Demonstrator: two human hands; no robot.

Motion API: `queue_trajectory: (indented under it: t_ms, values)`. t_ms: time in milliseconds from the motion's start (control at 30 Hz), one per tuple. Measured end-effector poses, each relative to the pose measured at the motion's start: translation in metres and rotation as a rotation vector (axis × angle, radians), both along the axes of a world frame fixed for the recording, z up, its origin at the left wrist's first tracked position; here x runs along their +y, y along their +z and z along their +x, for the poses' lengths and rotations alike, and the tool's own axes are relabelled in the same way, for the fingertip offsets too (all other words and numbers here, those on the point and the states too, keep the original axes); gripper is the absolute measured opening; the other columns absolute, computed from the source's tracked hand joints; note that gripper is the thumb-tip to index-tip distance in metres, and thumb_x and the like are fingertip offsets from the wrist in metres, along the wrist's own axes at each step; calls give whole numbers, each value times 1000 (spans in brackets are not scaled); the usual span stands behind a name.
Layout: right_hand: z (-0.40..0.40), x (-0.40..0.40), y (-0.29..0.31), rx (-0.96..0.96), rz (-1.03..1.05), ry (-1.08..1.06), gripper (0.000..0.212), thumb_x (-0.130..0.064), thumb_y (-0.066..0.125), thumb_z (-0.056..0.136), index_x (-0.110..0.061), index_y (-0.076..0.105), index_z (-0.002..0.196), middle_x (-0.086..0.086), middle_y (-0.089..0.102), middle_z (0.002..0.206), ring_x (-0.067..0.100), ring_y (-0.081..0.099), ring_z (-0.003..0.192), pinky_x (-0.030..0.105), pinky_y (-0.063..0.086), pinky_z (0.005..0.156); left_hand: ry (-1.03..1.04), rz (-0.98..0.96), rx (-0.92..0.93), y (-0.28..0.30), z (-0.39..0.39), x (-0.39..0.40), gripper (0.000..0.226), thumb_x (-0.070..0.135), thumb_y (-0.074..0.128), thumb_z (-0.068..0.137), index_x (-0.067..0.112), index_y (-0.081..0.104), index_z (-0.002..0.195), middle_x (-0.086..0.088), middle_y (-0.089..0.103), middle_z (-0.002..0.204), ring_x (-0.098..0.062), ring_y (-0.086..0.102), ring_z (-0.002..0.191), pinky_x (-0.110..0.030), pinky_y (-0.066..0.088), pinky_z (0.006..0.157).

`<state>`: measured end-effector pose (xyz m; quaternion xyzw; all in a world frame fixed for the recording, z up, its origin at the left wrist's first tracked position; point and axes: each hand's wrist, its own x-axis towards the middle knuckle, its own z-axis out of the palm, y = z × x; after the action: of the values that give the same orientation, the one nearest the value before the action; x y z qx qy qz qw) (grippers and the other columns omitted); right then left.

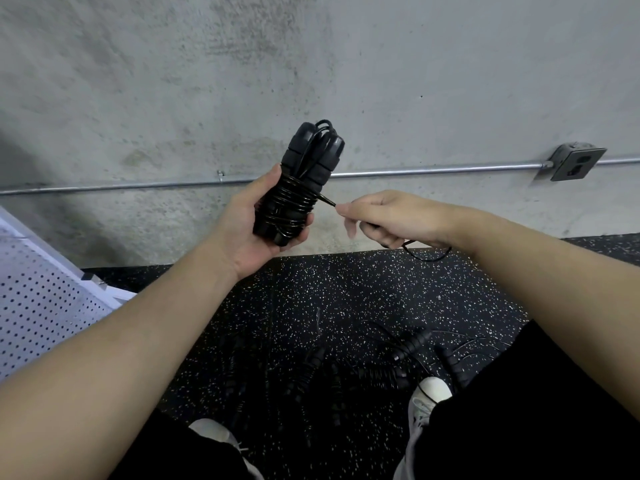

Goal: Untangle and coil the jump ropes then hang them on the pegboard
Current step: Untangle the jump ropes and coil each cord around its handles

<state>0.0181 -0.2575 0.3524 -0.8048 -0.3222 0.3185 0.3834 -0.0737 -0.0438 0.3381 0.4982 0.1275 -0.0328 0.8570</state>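
My left hand point(251, 221) grips a black jump rope point(300, 183), its two foam handles held upright side by side with thin cord wound round them in several turns. My right hand point(388, 216) pinches the free cord just right of the bundle, and a loop of that cord point(429, 256) trails out below the hand. Several other black jump ropes point(391, 362) lie tangled on the floor between my feet. The white pegboard point(38, 299) leans at the left edge.
A bare concrete wall point(311, 81) fills the top, with a metal conduit point(433, 169) running to an outlet box point(576, 162) at right. The floor is black speckled rubber point(311, 289). My white shoes point(429, 393) stand beside the rope pile.
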Motion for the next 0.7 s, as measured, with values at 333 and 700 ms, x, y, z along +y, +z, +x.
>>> queue_trajectory:
  t_ms: [333,700]
  values:
    - [9,-13,-3,181,65,46,32,-38,46,106,-17,69,112,-2,29,68,13,27,59,27,32,58,-65,19,-30,5,2,17,45,54,59,82,16,76,96,-5,69,83,-20,64,63,-26,51,45]
    - [21,-10,-15,-155,-135,-158,18,-23,78,79,-5,75,80,15,69,73,15,52,69,29,41,71,-521,535,33,-4,1,3,28,28,76,78,21,72,105,-14,75,99,-31,73,76,-39,62,57]
